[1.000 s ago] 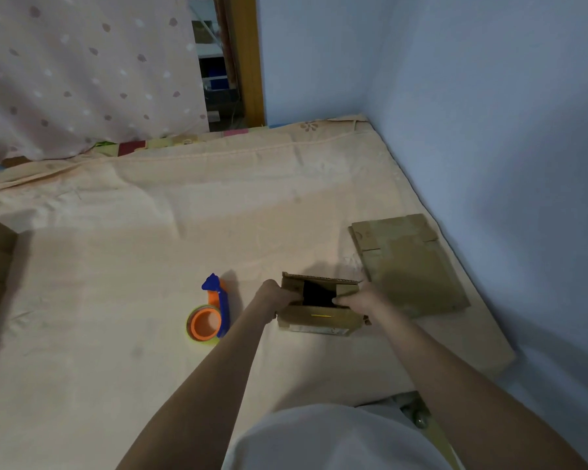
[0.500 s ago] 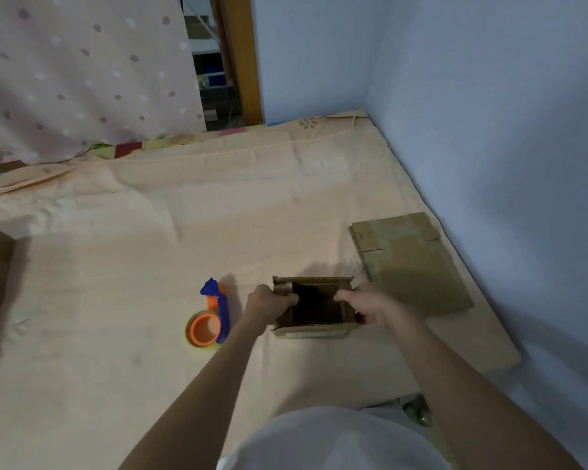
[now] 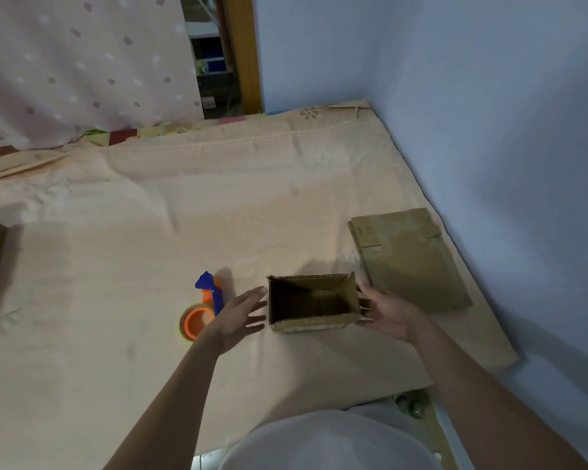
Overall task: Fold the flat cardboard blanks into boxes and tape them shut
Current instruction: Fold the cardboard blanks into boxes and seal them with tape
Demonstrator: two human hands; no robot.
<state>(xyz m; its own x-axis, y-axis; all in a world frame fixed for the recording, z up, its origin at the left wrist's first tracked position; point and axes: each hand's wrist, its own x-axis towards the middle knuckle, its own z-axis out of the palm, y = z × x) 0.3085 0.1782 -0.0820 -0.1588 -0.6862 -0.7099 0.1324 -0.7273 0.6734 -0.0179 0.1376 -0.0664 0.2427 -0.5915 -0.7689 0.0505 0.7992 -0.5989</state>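
Cardboard box (image 3: 313, 301) stands between left hand (image 3: 240, 315) and right hand (image 3: 386, 312); both spread flat.

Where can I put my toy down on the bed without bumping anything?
The widest bare patch of sheet lies beyond the tape dispenser, towards the spotted curtain. Another lies near the person, left of the left hand. It is crowded around the open box, between both hands, with the right hand beside the flat cardboard blanks.
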